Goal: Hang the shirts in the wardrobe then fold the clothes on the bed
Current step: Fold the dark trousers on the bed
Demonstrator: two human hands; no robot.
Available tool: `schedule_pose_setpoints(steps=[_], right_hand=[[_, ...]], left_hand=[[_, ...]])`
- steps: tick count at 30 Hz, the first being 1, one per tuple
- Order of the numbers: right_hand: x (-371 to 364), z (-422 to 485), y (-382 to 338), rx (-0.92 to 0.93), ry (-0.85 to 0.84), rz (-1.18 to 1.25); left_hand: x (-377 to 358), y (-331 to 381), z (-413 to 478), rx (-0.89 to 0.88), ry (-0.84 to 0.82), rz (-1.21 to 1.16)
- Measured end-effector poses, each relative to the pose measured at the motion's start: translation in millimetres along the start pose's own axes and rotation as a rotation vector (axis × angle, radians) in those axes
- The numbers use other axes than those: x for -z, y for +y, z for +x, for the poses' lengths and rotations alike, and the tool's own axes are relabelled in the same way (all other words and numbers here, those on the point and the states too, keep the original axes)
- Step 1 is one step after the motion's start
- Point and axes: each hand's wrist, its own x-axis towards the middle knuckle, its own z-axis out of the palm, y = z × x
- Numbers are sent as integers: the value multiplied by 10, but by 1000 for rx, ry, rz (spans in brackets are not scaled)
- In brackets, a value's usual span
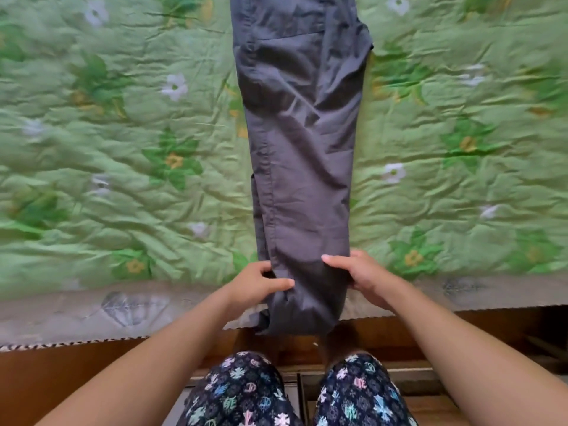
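Knees near the bed; left hand and right hand pinch grey trousers near the hem. An uneven lift could skew the stacked legs.

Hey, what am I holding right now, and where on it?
The grey trousers, near their leg end: the left hand grips the left edge, the right hand the right edge, thumbs on top.

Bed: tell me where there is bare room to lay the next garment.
The green bedspread lies bare on both sides of the grey trousers. It is crowded only at the near edge, where the left hand and right hand grip them.
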Motion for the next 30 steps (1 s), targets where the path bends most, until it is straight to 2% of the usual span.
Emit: schedule_pose_setpoints(steps=[5,8,10,12,14,18,20,24,28,30], right_hand=[[10,-153,242,-40,-75,-86],[93,-255,374,-54,-122,-56],[134,-328,454,-21,-153,14],[146,-375,539,3,-164,57],[123,-403,619,8,-149,115],[74,-491,648,5,-114,140],[59,-535,612,64,-53,130],[89,-687,340,211,22,313],[137,-825,-27,326,-158,418],[102,-842,-188,391,-146,266]], left_hand=[[-172,-255,-18,5,107,-11],[-295,-459,-51,-5,178,-345],[-324,-632,-100,-49,78,-493],[-348,-747,-194,-58,7,-355],[-366,-815,-299,-49,42,-213],[-354,-769,-481,-69,113,-196],[-325,-678,-554,-88,122,-165],[-185,-390,-646,-161,125,-217],[-11,-71,-650,-270,76,-323],[89,66,-653,-379,71,-109]])
